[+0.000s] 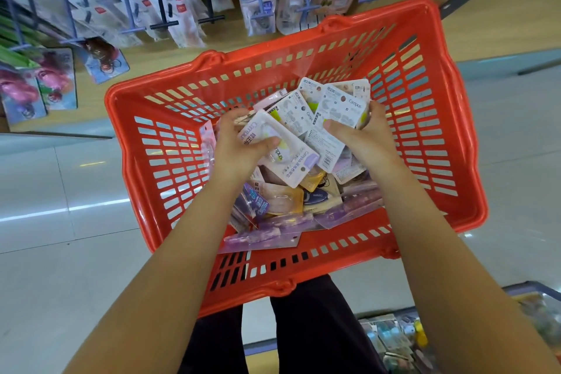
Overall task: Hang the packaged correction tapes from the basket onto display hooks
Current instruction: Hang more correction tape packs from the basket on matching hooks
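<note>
Both hands are working inside the red basket point(449, 118). The left hand point(239, 146) is curling its grip round a white correction tape pack point(274, 143) above the heap at the basket's middle. The right hand point(361, 133) is pinching a fanned bunch of packs point(334, 106) toward the basket's far wall. Display hooks point(164, 24) are hanging beyond the basket's far rim, with open floor point(60, 267) lying left of it

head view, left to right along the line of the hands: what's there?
Floor → basket left wall → left hand gripping a pack → right hand gripping a fan of packs → basket right wall → floor again.
</note>
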`<state>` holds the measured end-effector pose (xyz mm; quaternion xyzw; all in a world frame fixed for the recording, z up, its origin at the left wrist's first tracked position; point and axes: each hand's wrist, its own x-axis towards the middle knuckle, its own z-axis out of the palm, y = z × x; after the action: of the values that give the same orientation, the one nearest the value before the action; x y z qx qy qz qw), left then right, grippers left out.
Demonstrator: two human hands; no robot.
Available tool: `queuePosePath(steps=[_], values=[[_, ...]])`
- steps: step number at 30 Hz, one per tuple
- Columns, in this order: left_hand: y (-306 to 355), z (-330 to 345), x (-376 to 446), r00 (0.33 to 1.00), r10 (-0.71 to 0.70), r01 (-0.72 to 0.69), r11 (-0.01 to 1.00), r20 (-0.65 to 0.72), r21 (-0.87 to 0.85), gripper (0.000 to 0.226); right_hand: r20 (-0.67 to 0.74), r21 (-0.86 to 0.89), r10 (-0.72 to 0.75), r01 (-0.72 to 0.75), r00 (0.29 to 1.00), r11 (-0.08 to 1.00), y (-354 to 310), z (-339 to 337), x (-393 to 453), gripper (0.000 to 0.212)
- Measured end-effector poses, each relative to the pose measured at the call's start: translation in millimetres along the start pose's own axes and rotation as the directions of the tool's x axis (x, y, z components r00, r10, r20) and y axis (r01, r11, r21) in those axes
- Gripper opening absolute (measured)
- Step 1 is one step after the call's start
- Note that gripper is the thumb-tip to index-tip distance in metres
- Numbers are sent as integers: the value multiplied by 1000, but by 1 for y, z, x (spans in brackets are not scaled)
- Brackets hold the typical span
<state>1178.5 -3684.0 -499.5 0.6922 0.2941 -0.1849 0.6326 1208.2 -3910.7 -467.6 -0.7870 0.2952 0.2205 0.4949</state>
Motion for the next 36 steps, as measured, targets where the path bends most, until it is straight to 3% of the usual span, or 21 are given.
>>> queuePosePath(steps=[3,7,11,14,16,19,22,24,27,32,36], values=[[11,1,8,998,-66,65,997,-24,-41,71,10,32,-32,31,999,999,-1,-2,-2,57],[22,1,10,984,-110,132,978,138,-162,54,83,124,6,-16,996,992,-11,-13,-13,49],[25,-2,5,962,-150,191,968,230,-166,34,291,240,-20,-52,957,969,-17,-26,-23,31],[26,3,-3,917,-99,157,980,387,-122,44,396,218,-50,-41,917,975,-20,-18,-29,31],[26,10,-9,878,-88,154,983,470,-103,63,384,175,-49,-21,922,984,-19,-3,-30,47],[24,18,-15,883,-49,124,984,466,-132,62,331,116,-44,6,943,993,-17,12,-33,88],[20,19,-17,897,-51,137,977,440,-166,78,304,68,-21,0,952,998,-15,18,-35,99],[17,19,-17,896,-86,176,970,436,-170,90,290,41,-18,6,957,999,-13,21,-36,97],[16,21,-20,899,-132,226,956,418,-185,85,286,40,-19,8,958,999,-15,24,-39,75],[17,19,-20,889,-159,270,939,429,-212,93,287,106,-24,-7,958,994,-14,23,-39,73],[20,11,-20,881,-138,250,947,452,-199,63,200,158,-39,7,979,987,-11,21,-34,39]])
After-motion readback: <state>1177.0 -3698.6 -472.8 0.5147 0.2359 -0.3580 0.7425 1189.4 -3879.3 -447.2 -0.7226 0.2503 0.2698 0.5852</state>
